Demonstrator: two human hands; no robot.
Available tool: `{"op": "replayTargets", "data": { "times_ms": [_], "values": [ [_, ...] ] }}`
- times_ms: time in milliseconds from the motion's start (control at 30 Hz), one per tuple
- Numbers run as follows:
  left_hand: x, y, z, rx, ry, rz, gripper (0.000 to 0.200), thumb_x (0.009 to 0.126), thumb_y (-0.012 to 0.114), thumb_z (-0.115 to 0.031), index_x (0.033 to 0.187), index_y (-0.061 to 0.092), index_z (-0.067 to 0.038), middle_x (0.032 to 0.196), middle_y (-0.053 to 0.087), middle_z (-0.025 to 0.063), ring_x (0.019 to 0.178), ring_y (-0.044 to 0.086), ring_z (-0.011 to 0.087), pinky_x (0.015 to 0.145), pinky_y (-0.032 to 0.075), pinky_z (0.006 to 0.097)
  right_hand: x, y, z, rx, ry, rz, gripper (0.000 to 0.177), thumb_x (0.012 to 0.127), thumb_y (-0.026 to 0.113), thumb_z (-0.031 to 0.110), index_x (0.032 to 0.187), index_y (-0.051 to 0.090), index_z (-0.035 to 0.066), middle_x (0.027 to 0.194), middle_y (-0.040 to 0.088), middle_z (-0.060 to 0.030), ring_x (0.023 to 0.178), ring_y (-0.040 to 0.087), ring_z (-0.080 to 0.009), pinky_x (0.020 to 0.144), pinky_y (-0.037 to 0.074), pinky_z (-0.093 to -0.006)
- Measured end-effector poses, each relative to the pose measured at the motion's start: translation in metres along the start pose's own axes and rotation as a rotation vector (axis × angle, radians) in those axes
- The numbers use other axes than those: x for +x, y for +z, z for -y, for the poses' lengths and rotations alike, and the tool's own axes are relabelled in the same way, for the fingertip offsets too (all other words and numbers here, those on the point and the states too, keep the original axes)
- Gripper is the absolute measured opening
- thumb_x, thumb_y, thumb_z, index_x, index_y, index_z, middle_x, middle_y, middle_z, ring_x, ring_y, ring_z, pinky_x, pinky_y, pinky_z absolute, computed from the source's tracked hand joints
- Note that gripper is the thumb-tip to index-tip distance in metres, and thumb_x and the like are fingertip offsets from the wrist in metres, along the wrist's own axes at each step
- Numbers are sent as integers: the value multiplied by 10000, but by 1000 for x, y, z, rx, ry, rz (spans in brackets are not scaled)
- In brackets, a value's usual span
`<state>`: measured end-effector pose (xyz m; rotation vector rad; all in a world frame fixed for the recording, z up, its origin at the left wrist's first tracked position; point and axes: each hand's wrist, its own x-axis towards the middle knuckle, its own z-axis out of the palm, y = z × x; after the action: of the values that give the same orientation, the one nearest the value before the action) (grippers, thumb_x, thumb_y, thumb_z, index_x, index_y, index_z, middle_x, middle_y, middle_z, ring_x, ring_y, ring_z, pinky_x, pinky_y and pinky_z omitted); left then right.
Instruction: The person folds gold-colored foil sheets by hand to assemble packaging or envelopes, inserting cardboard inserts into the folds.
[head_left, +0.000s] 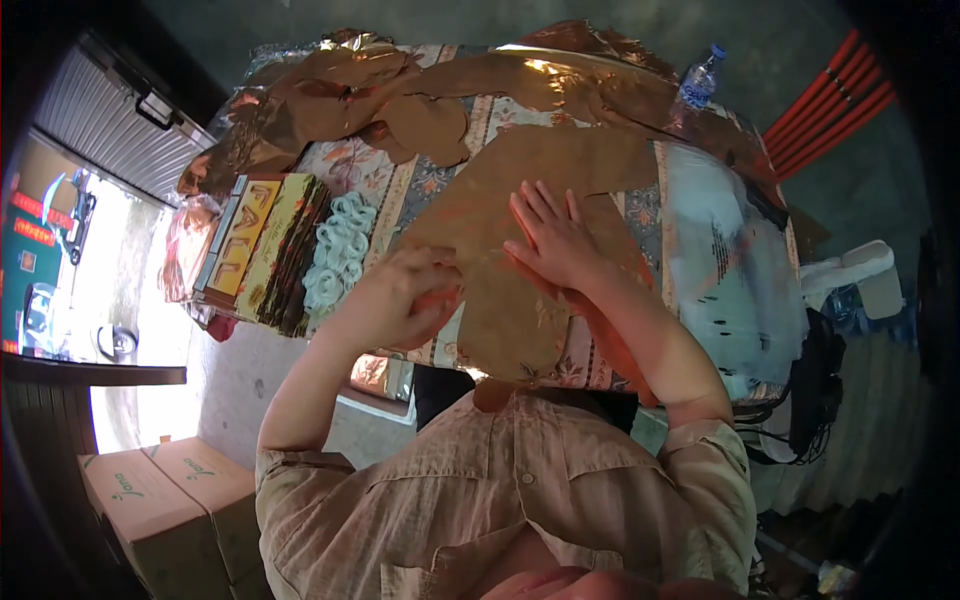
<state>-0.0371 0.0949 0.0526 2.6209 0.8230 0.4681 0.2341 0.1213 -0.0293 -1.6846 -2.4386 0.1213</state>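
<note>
A large brown sheet (510, 320), dull on this side, lies across the table in front of me and reaches down to my shirt front. My right hand (550, 240) rests flat on it, fingers stretched and spread, thumb out to the side. At the sheet's left edge is my left hand (410, 285), its fingers loosely bent and apart, pointing right, with nothing visible in them. Orange-red material (615, 335) shows beneath my right forearm. Coiled pale-blue ribbons (342, 245) lie just left of my left hand.
Stacked printed packs (275, 245) stand at the table's left. More brown, shiny foil pieces (430, 125) run along the far side. A water bottle (700, 80) is at the far right corner, above clear plastic bags (735, 270). Cardboard boxes (165, 495) sit on the floor lower left.
</note>
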Motion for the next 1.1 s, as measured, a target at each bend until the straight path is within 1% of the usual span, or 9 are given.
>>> {"op": "replayTargets", "data": {
  "times_ms": [233,333,433,667,767,833,967,1033,1100],
  "values": [
    [98,34,37,40,-36,-66,207,797,612,-174,957,657,-51,971,614,131,945,579,330,883,456,427,1,3,0,11,-10,-2,745,888,495,494,1454,281,59,1525,226,-173,1429,172,-321,1134,118,-562],
    [151,68,60,18,64,-163,204,804,612,-110,992,655,-46,952,625,136,951,575,340,850,469,429,4,-22,9,21,32,165,757,877,499,489,1453,272,53,1518,234,-182,1424,178,-331,1125,116,-574],
    [185,87,67,-15,102,-146,180,816,610,-104,983,659,-60,983,602,127,968,554,338,860,457,417,4,-12,6,10,20,87,761,874,496,491,1454,269,54,1514,237,-186,1424,174,-333,1117,112,-586],
    [208,107,89,-275,180,-211,159,843,616,-71,992,668,-83,979,567,111,974,543,299,858,447,391,0,0,3,58,20,14,760,892,473,511,1466,252,64,1514,227,-190,1424,158,-350,1128,89,-576],
    [207,107,87,-323,156,-260,206,775,666,-59,978,682,-91,943,576,115,941,550,301,827,469,384,0,2,0,25,-18,-43,784,911,411,575,1452,263,27,1496,259,-191,1418,186,-337,1111,89,-611],
    [206,107,87,-331,161,-253,202,792,649,-33,988,669,-76,940,563,114,922,554,286,806,471,370,-5,-11,1,196,-10,-7,750,907,473,504,1455,266,36,1510,226,-197,1418,168,-365,1137,110,-546],
    [201,108,83,-305,136,-245,199,798,639,-13,990,654,-62,922,544,104,860,569,251,759,482,346,-46,-12,8,431,-47,-99,686,896,556,422,1406,330,22,1472,279,-213,1408,202,-359,1125,155,-560],
    [204,111,87,-289,153,-256,203,798,648,-35,998,658,-71,922,547,92,831,575,243,746,486,345,-87,-33,18,383,-173,173,638,871,611,336,1371,379,15,1480,255,-223,1403,215,-365,1132,183,-524],
    [203,110,84,-307,115,-251,188,786,660,-70,973,668,-82,915,562,97,875,565,269,775,481,361,-127,-56,28,528,-264,200,541,877,614,220,1350,433,30,1471,316,-198,1392,266,-349,1130,200,-512]
  ]
}}
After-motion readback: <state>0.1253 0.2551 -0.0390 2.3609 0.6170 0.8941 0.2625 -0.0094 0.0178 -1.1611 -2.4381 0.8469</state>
